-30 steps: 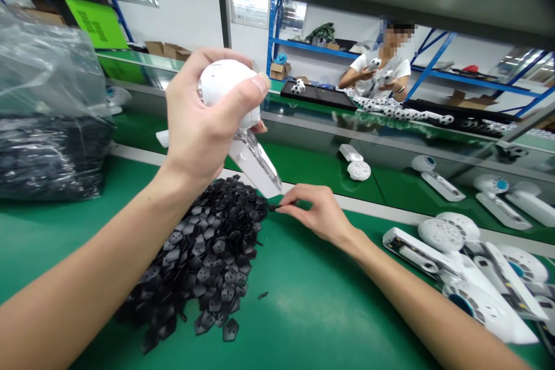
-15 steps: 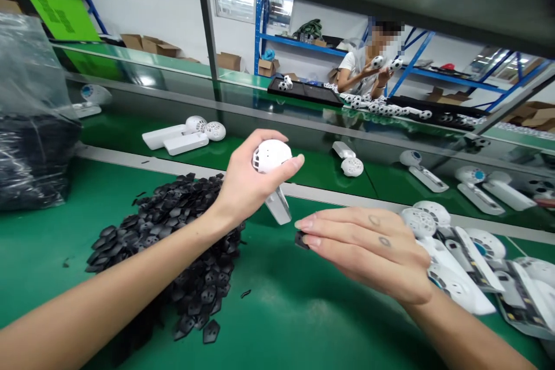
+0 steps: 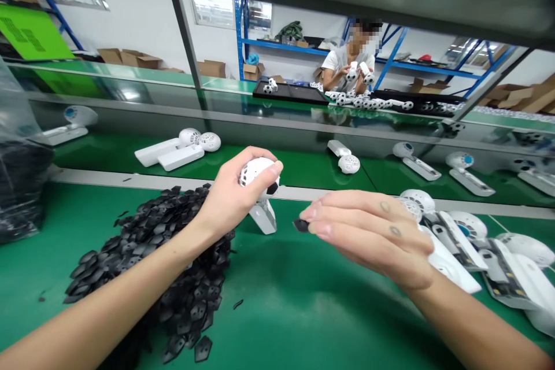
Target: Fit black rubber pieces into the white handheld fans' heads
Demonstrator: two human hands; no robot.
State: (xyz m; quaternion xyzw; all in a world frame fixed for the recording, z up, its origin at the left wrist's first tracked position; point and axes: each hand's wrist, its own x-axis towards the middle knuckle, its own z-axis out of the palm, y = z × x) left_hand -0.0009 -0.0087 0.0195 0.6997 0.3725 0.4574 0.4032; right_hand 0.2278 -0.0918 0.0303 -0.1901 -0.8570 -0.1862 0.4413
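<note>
Between the two forearms, a thin black sliver [image 3: 238, 304] lies on the green worktop [image 3: 286, 312]. Beneath and to both sides of the left forearm spreads a heap of black pentagonal pieces [image 3: 147, 228]. The right hand [image 3: 368, 237], its fingers stretched close together, pinches one black piece [image 3: 300, 225] at its fingertips. To the left of it, the left hand [image 3: 229, 191] curls around the ball head of a white unit [image 3: 259, 170], its handle slanting down below the fingers; the held piece and this unit stand apart. A group of white units [image 3: 459, 237] lies just beyond and to the right of the right hand, partly hidden by it; a clear plastic bag [image 3: 19, 185] stands well left of the left hand. Past both hands, more white units lie along a green belt [image 3: 295, 170]. Farther off, another person [image 3: 333, 62] holds two black-and-white units [image 3: 352, 72].
</note>
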